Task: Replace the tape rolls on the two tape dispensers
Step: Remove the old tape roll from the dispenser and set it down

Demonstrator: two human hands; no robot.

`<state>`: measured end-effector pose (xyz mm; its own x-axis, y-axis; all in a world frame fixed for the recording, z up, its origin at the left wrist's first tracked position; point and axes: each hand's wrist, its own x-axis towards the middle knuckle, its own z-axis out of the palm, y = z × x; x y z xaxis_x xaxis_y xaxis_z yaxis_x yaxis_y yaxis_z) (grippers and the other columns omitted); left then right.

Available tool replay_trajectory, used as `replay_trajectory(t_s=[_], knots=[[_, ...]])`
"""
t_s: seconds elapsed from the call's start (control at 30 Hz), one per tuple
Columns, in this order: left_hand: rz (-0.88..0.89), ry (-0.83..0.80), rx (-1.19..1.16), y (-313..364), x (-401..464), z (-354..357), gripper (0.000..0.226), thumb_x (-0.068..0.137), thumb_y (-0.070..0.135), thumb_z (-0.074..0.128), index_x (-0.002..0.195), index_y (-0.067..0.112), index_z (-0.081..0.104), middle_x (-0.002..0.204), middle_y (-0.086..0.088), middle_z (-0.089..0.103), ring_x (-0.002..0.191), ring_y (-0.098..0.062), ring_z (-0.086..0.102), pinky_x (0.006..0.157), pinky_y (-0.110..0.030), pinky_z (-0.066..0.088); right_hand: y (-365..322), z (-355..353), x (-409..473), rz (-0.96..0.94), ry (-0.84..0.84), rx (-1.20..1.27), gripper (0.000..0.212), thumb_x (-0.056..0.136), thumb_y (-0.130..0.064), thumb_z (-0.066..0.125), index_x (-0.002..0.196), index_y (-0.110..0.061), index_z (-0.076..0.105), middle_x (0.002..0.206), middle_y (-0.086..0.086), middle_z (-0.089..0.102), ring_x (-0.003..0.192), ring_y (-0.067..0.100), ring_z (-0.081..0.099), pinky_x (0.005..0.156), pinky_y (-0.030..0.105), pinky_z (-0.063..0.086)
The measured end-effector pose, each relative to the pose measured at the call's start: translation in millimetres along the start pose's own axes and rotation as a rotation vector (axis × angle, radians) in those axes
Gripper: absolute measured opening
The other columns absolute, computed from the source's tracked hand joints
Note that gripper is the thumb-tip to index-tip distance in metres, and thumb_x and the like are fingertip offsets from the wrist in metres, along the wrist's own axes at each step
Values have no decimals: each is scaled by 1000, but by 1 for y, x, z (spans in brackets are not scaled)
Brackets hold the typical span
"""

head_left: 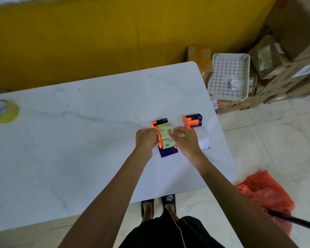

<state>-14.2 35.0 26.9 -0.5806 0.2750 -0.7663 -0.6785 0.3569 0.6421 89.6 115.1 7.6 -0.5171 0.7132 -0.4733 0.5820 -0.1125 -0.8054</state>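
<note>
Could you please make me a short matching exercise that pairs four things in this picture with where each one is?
Things:
1. patterned roll
2. yellow roll
3. white basket
4. red bag

Places:
A. on the floor, right of the table
B. far left on the table
C. between both hands, on a dispenser
D. on cardboard boxes beyond the table

Pairs: 1-C, 2-B, 3-D, 4-A

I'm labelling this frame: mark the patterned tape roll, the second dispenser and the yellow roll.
patterned tape roll [166, 136], head view, on its printed outer face.
second dispenser [192, 121], head view, on its orange upper part.
yellow roll [9, 112], head view, on its yellow side.
</note>
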Motion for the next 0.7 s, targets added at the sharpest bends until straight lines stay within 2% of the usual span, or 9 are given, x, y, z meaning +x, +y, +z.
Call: replay_trajectory(t_s=[0.1,0.27,0.43,0.5,0.63,0.7], knots=[[-15,2,-11,10,1,1,15,89,-3,51,80,3,61,89,-16,71,69,-22,68,49,-23,58,-4,-1,2,-6,-11,5,25,90,-32,61,102,-10,65,102,9,70,97,26,70,79,48,60],[-22,4,-11,14,3,2,10,91,0,54,88,1,64,86,-13,72,70,-20,69,52,-24,58,-8,-4,2,-19,-27,36,21,91,-29,61,100,-10,64,100,10,70,96,26,70,80,47,60],[-15,27,6,12,5,1,10,89,-1,53,88,2,62,94,-18,71,78,-25,68,54,-25,58,-7,-11,2,-7,-35,63,13,92,-25,61,94,-12,62,97,9,69,95,25,70,80,45,60],[-9,39,16,6,6,-2,12,87,-2,51,82,5,60,92,-18,67,78,-27,65,59,-28,58,-2,-19,2,19,-16,106,10,91,-22,61,91,-12,60,98,10,67,96,25,68,77,42,60],[12,43,50,-13,5,-6,17,85,-1,49,78,8,62,88,-15,65,78,-27,61,79,-40,59,8,-38,1,110,23,210,12,92,-24,60,91,-12,58,105,8,65,100,25,65,65,29,56],[27,38,82,-26,6,-7,19,86,1,50,79,12,65,90,-15,66,81,-28,61,89,-46,56,7,-44,0,109,26,256,13,93,-23,59,91,-10,58,99,6,67,96,23,67,59,25,50]])
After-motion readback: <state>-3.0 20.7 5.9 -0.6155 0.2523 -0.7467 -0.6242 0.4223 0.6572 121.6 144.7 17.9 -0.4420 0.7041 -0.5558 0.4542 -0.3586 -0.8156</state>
